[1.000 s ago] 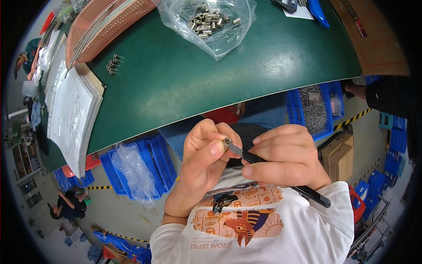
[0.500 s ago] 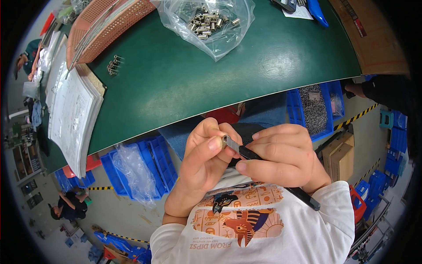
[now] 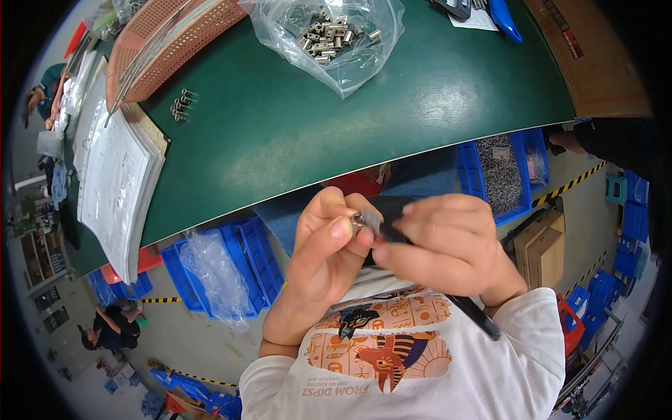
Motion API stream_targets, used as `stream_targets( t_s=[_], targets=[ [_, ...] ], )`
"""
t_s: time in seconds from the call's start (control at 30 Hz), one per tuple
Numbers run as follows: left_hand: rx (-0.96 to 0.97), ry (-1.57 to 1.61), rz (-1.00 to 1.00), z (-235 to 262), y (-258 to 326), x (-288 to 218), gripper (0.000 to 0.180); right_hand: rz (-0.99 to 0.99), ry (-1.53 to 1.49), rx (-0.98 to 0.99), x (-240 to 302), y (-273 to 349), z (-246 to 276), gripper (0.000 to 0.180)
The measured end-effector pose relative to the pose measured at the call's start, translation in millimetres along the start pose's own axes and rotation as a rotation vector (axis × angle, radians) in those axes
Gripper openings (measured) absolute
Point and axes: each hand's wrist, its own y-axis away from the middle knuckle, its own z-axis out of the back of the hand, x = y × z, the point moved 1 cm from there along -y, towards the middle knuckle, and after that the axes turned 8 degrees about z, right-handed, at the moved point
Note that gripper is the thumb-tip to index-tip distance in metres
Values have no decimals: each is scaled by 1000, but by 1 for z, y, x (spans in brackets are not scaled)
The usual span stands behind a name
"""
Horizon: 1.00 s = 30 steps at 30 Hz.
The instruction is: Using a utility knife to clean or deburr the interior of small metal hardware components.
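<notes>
My left hand (image 3: 323,246) pinches a small metal sleeve (image 3: 358,220) between thumb and fingertips, its round open end facing the right hand. In my right hand (image 3: 448,245) is a knife (image 3: 477,318) with a long black handle and a flat blade; the handle's tail sticks out below the palm. The blade is smeared by motion and lies right beside the sleeve's end; whether they touch I cannot tell. Both hands are in front of my chest, just off the table's near edge.
On the green table (image 3: 280,133) lie a clear bag (image 3: 280,31) of similar metal sleeves (image 3: 329,38), a few small metal parts (image 3: 181,105), a pink basket (image 3: 150,70) and a stack of papers (image 3: 115,189). Blue bins (image 3: 259,259) stand below, and a blue tray (image 3: 521,199) holds small parts.
My right hand has shifted slightly left with the knife, whose blade is now blurred beside the sleeve. The sleeve has tilted a little in my left hand, which stays in place.
</notes>
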Motion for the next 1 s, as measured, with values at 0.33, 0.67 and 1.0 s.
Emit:
stream_targets(
  t_s=[0.33, 0.67, 1.0],
  targets=[
    [38, -60, -51, 0, -2, -2, 6, -195, -233, 24, -1, 0, 9, 18],
    [11, -66, -41, 0, -2, 0, 6, -353, -493, -133, 3, 3, 2, 8],
    [69, 65, 172, 1, -1, -2, 8, -629, -1139, -262, -24, 6, 7, 21]
  ],
)
